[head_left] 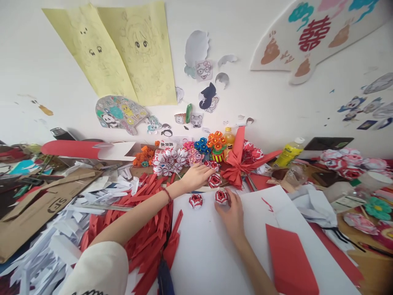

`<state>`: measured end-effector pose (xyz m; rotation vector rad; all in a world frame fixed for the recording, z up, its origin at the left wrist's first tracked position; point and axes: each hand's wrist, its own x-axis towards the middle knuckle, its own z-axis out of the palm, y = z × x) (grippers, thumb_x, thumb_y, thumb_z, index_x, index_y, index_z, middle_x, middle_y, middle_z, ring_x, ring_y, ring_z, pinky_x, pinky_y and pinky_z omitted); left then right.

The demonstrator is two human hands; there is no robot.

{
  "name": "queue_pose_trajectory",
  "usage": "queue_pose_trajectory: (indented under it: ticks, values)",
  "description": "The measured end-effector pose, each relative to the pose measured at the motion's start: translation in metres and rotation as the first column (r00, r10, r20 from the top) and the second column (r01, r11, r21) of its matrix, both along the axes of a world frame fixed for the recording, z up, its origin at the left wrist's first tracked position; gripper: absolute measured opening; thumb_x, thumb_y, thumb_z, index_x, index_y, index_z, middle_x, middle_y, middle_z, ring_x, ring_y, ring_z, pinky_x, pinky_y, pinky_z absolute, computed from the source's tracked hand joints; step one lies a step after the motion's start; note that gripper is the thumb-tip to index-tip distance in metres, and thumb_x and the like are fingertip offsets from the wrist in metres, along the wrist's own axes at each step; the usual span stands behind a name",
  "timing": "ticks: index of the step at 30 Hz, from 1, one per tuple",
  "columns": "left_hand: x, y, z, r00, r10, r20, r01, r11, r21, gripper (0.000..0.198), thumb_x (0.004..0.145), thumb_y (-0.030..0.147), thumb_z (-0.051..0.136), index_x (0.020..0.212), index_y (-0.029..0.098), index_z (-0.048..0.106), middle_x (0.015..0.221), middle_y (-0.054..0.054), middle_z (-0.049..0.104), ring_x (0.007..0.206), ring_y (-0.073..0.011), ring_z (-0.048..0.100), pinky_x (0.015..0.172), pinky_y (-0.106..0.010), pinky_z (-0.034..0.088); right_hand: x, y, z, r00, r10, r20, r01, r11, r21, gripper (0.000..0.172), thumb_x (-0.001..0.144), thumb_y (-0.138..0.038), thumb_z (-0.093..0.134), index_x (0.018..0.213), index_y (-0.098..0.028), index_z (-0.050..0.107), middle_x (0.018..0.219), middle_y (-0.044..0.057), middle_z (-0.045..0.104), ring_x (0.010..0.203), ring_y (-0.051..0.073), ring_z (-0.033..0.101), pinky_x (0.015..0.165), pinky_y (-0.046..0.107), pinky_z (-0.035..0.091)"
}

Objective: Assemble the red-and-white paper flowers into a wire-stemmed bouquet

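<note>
My right hand (232,213) has its thumb and fingers curled around a small red-and-white folded paper flower (221,197) on the white board (202,241). Farther back, my left hand (198,177) stretches its fingers out, palm down. Its fingertips are close to a paper flower (214,180) and to more small red-and-white flowers (211,164) behind; whether they touch is unclear. Another red-and-white flower (195,200) sits alone at the board's back left corner.
Red paper strips (144,221) and white paper strips (61,241) heap up on the left. A red paper sheet (291,258) lies on the board's right. Paper bouquets (173,160), a juice bottle (229,141) and a yellow bottle (288,152) stand along the wall.
</note>
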<state>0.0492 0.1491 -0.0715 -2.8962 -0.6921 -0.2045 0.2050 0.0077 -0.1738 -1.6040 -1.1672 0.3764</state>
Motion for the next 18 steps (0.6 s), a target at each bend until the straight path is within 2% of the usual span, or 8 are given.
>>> queue_pose_trajectory:
  ticks: [3,5,9,11,13,14,16,18]
  values:
    - [-0.005,-0.015,0.001,0.994,-0.086,0.067,0.086,0.996,0.009,0.027,0.1,0.027,0.046,0.125,0.018,0.051,0.11,-0.009,0.066,0.103,-0.0222,0.062,0.09,-0.034,0.043,-0.002,-0.002,0.01,1.0,-0.011,0.003,0.011,0.993,0.121,0.078,0.075,-0.044,0.077,0.141,-0.016,0.047,0.133,0.014,0.053,0.122,0.029,0.051,0.104,0.049,0.046]
    - [-0.002,-0.024,-0.001,0.978,-0.169,0.12,0.17,0.985,0.006,0.026,0.099,0.027,0.049,0.123,0.017,0.052,0.107,-0.008,0.067,0.099,-0.0216,0.062,0.088,-0.033,0.044,-0.003,-0.004,0.016,0.999,0.041,-0.007,-0.039,0.981,0.188,0.083,0.075,-0.043,0.078,0.145,-0.02,0.041,0.139,0.013,0.051,0.123,0.026,0.053,0.104,0.045,0.047]
    - [0.005,-0.032,0.005,0.957,-0.262,0.128,0.272,0.96,-0.067,0.032,0.097,0.027,0.054,0.126,0.016,0.051,0.107,-0.008,0.068,0.099,-0.0211,0.064,0.088,-0.032,0.046,-0.002,-0.008,0.02,0.996,0.064,0.059,-0.077,0.962,0.262,0.067,0.08,-0.036,0.075,0.14,-0.024,0.048,0.132,0.008,0.059,0.119,0.021,0.057,0.101,0.037,0.05]
    - [0.006,-0.026,0.013,0.984,-0.163,0.075,0.171,0.977,-0.13,0.038,0.098,0.03,0.054,0.134,0.02,0.047,0.115,-0.007,0.067,0.107,-0.0203,0.063,0.094,-0.032,0.046,-0.001,-0.009,0.02,0.997,0.021,0.069,-0.038,0.964,0.263,0.059,0.082,-0.036,0.074,0.135,-0.024,0.052,0.126,0.006,0.062,0.115,0.02,0.06,0.097,0.035,0.051]
    - [0.009,-0.013,0.019,0.996,0.095,-0.001,-0.094,0.983,-0.16,0.041,0.097,0.03,0.055,0.138,0.026,0.046,0.122,-0.006,0.065,0.114,-0.0205,0.062,0.1,-0.033,0.046,0.0,-0.01,0.021,0.997,-0.024,0.068,0.006,0.967,0.256,0.057,0.082,-0.035,0.074,0.133,-0.024,0.053,0.123,0.006,0.063,0.112,0.019,0.061,0.095,0.034,0.051]
    - [0.011,-0.004,0.019,0.976,0.214,-0.025,-0.215,0.965,-0.152,0.041,0.096,0.025,0.056,0.136,0.024,0.048,0.122,-0.007,0.065,0.115,-0.0227,0.062,0.1,-0.036,0.047,0.0,-0.01,0.021,0.996,-0.039,0.084,0.016,0.965,0.261,0.055,0.082,-0.035,0.074,0.131,-0.023,0.054,0.121,0.006,0.063,0.11,0.02,0.06,0.095,0.034,0.051]
    - [0.019,0.014,0.012,0.921,0.387,-0.054,-0.39,0.911,-0.132,0.041,0.096,0.021,0.054,0.136,0.012,0.049,0.116,-0.015,0.066,0.106,-0.0274,0.066,0.09,-0.043,0.053,-0.001,-0.009,0.021,0.985,-0.037,0.166,-0.012,0.959,0.284,0.052,0.081,-0.034,0.075,0.127,-0.022,0.055,0.117,0.006,0.063,0.108,0.02,0.058,0.094,0.035,0.05]
    - [0.031,0.029,-0.001,0.867,0.488,-0.099,-0.498,0.857,-0.131,0.037,0.097,0.026,0.057,0.13,0.011,0.053,0.113,-0.014,0.066,0.1,-0.0249,0.067,0.085,-0.042,0.057,-0.002,-0.008,0.019,0.954,0.015,0.3,-0.106,0.951,0.29,0.052,0.081,-0.033,0.075,0.127,-0.02,0.055,0.117,0.007,0.061,0.109,0.022,0.055,0.096,0.038,0.048]
